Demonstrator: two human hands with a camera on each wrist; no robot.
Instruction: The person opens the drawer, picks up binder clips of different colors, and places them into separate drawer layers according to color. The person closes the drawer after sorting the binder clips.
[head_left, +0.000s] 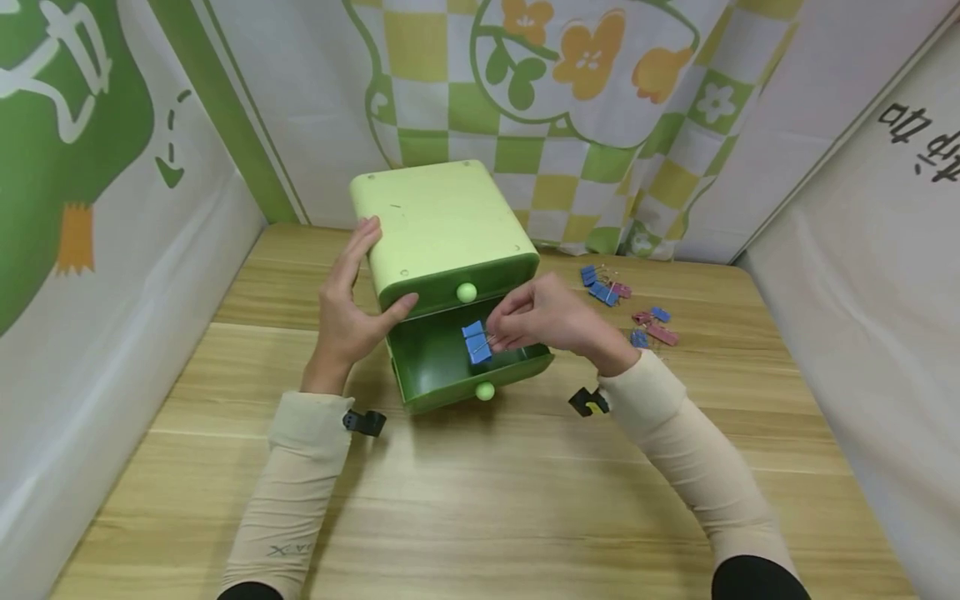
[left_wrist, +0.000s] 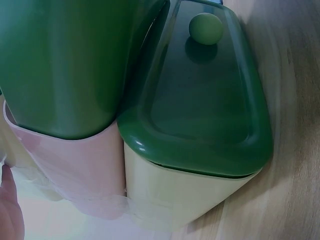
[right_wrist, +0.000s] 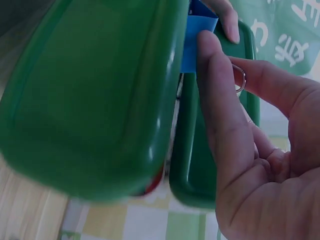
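Note:
A light-green two-drawer box (head_left: 442, 221) stands on the table, its upper drawer closed and its lower drawer (head_left: 420, 358) pulled out. Over that lower drawer, my right hand (head_left: 551, 317) pinches a blue binder clip (head_left: 477, 342) by its wire handles. The right wrist view shows the blue clip (right_wrist: 192, 42) between thumb and fingers, partly behind the drawer's green front (right_wrist: 95, 95). My left hand (head_left: 348, 304) rests along the box's left side, its thumb at the upper drawer's front. Only a sliver of that hand (left_wrist: 10, 210) enters the left wrist view.
Two small groups of blue and red binder clips, one farther back (head_left: 602, 290) and one nearer (head_left: 662, 333), lie on the table right of the box. A patterned curtain (head_left: 555, 183) hangs behind. White printed walls (head_left: 885, 275) flank the wooden table (head_left: 540, 508).

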